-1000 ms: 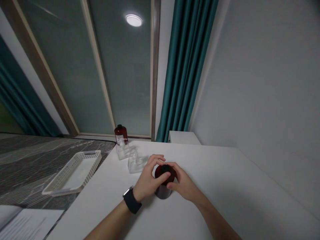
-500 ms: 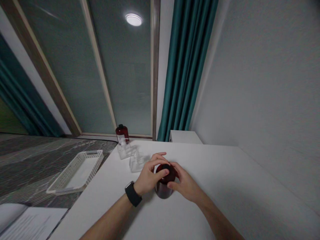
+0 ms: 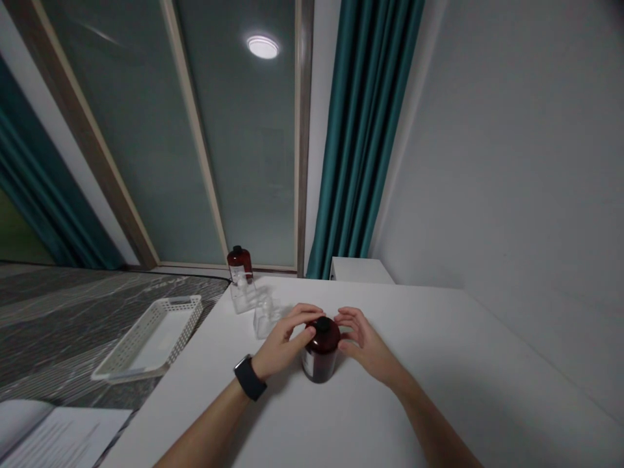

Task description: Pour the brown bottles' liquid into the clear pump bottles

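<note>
A dark brown-red bottle (image 3: 322, 361) with a black cap (image 3: 322, 324) and a pale label stands upright on the white table. Around its upper left side curls my left hand (image 3: 287, 335), the thumb against the shoulder and the fingers behind the cap. Fingers apart and slightly bent, my right hand (image 3: 359, 341) is open at the bottle's right side; its thumb is close to the bottle, and I cannot tell whether it touches. Two clear pump bottles, a nearer one (image 3: 263, 323) and a farther one (image 3: 242, 296), are beyond my left hand.
Another brown bottle (image 3: 239, 262) with a black cap stands at the table's far left corner. Left of the white table (image 3: 487, 390) are a white perforated basket (image 3: 141, 375) and an open book (image 3: 68, 435). A white cabinet (image 3: 363, 270) stands behind the table, by the teal curtain (image 3: 363, 143).
My right hand has come away from the bottle to the right, its fingers spreading. My left hand has shifted slightly left, uncovering the black cap.
</note>
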Demonstrator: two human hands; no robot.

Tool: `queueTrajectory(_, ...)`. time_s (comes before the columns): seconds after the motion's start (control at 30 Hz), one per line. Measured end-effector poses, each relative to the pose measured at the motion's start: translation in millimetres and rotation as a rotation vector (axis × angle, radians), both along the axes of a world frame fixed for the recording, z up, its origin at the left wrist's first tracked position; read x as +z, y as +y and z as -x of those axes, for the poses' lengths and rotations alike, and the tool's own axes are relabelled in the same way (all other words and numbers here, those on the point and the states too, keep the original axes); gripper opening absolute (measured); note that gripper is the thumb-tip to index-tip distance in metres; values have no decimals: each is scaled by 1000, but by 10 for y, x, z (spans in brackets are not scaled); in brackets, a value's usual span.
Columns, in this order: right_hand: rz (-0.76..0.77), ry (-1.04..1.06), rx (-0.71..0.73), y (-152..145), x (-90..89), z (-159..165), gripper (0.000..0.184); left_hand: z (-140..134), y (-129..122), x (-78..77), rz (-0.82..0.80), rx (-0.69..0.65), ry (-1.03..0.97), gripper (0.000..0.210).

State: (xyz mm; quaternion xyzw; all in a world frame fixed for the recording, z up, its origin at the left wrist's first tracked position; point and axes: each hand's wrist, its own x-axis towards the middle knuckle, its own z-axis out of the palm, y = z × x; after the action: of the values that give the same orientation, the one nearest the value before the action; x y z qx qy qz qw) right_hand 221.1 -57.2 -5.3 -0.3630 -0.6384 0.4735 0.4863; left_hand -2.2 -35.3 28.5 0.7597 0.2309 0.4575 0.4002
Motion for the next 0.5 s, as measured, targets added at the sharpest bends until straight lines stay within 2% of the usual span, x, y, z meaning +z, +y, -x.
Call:
queueTrajectory(0.1,-9,-69,-40,-2,1,-56,41,0,-8,-1,-32,42,-8,23)
queueTrajectory(0.17,-32,-72,-6,-29,13,-23,39,-35,-37,11,-43,73,-28,20)
queueTrajectory(0.3,-80,-22,93,-93,22,124,50,-105,-119,66,-35,126,-10,14)
queueTrajectory(0.5,-61,4,112,-122,5,216,69,-136,-167,91,-13,168,-3,14)
